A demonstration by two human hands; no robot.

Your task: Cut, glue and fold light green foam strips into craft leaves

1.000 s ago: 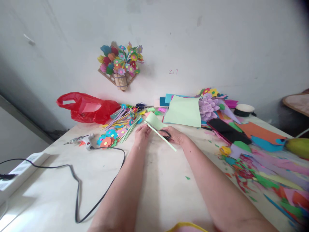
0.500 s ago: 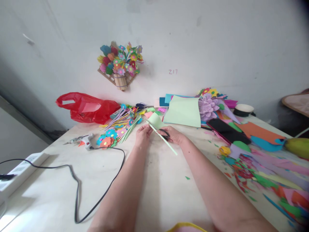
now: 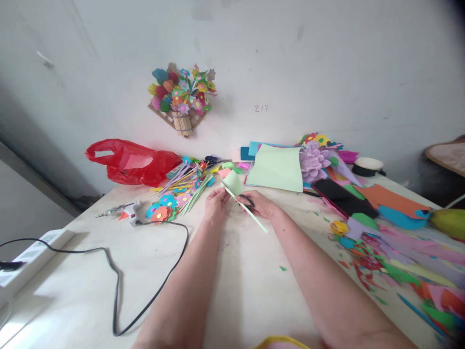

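My left hand [image 3: 217, 201] is closed on a pale green sheet [image 3: 232, 182], pinching it near its left edge. Dark-handled scissors [image 3: 246, 200] are gripped in my right hand [image 3: 259, 203], their blades at the sheet and partly hidden by it. A narrow pale green strip [image 3: 254, 220] slants down from the cut toward the right, over the tabletop. Left of my hands lies a bundle of similar thin green strips [image 3: 196, 196].
A glue gun [image 3: 133, 213] with a black cord, foam flowers [image 3: 162, 213] and a red plastic bag [image 3: 134, 162] lie left. At right are a larger pale green sheet [image 3: 276, 167], a phone [image 3: 343, 198] and colourful scraps [image 3: 366, 257]. A power strip [image 3: 54, 238] sits at far left.
The scissors and both hands stay almost in place. The small green sheet has tilted slightly, and the strip's free end has shifted a little.
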